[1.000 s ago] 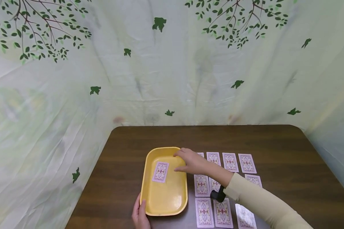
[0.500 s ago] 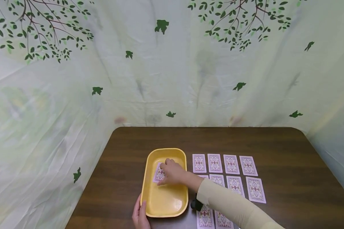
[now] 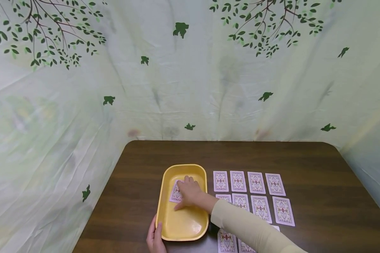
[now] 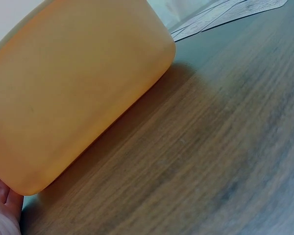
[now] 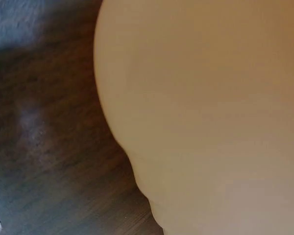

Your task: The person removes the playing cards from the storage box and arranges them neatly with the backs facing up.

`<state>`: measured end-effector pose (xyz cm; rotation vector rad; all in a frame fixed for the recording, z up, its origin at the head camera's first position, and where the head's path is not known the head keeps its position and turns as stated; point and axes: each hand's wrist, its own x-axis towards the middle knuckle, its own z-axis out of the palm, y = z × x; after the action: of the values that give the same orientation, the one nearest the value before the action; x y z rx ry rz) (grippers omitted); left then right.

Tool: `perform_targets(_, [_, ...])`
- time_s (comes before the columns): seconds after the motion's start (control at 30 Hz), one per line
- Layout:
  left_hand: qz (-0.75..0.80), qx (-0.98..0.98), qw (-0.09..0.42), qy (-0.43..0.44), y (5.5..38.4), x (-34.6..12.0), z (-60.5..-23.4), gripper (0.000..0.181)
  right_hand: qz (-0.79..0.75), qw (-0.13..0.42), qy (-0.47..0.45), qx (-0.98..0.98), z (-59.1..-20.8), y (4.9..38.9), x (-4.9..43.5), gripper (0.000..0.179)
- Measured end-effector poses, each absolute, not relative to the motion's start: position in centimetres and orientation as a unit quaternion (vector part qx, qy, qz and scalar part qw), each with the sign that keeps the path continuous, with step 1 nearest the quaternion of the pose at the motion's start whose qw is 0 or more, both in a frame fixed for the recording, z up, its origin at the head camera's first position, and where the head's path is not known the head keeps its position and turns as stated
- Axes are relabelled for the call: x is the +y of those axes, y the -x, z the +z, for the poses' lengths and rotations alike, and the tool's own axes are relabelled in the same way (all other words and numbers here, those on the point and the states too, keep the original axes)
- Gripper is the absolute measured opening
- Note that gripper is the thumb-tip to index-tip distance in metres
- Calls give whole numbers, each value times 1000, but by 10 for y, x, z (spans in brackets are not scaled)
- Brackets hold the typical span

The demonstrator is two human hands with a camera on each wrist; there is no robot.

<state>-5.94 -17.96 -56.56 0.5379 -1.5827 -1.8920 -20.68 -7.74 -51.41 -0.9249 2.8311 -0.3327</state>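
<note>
A yellow tray (image 3: 190, 228) lies left of centre on the table, its outer wall filling much of the left wrist view. My left hand (image 3: 156, 237) grips its near left corner, thumb at the rim and fingers along the outside. Inside the tray is a playing card (image 3: 175, 194), back up, partly covered by my right hand (image 3: 191, 193). The right fingers reach out over the card's right side, and the thumb points left, spread away from them. No card shows pinched between them. A close tan surface (image 5: 201, 107) hides the right hand in the right wrist view.
Right of the tray, several playing cards (image 3: 220, 181) lie back up in rows on the dark wooden table (image 3: 323, 182). My right sleeve (image 3: 244, 221) covers part of the nearer rows. Behind the table hangs a leaf-printed cloth (image 3: 209, 88).
My right hand has moved left from the tray's right rim to over the card, and its fingers have spread in the last half second. The left hand stays at the tray.
</note>
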Motion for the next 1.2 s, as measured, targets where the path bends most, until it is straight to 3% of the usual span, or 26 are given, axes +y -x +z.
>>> perform_targets(0.33, [-711,-599,298,-216,60,-180,-568,37,-103,58,301,946,-520,215,-78,77])
perform_targets(0.47, [-710,-601,299,-211,59,-180,-569,37,-113,70,303,943,-521,217,-78,87])
perform_targets(0.77, [-715,-598,307,-194,60,-180,-570,36,-165,80,293,938,-525,219,-80,85])
perform_targets(1.2, [-707,-601,312,-203,60,-179,-569,36,-121,72,314,939,-519,216,-80,97])
